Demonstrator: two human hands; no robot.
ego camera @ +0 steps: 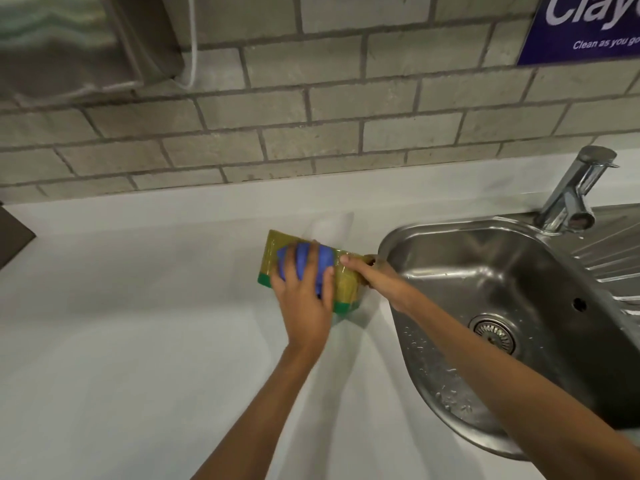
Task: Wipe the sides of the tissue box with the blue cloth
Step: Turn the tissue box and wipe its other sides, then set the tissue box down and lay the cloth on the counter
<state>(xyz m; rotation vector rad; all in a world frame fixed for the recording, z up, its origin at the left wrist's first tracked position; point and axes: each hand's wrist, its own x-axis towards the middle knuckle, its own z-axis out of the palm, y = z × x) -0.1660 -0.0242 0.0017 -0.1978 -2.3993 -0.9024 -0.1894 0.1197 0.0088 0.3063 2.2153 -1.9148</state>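
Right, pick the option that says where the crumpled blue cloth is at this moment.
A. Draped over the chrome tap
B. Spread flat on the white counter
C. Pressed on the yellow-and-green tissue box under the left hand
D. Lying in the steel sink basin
C: the crumpled blue cloth sits under the left hand, pressed on the yellow-and-green tissue box, which the right hand steadies beside the steel sink.
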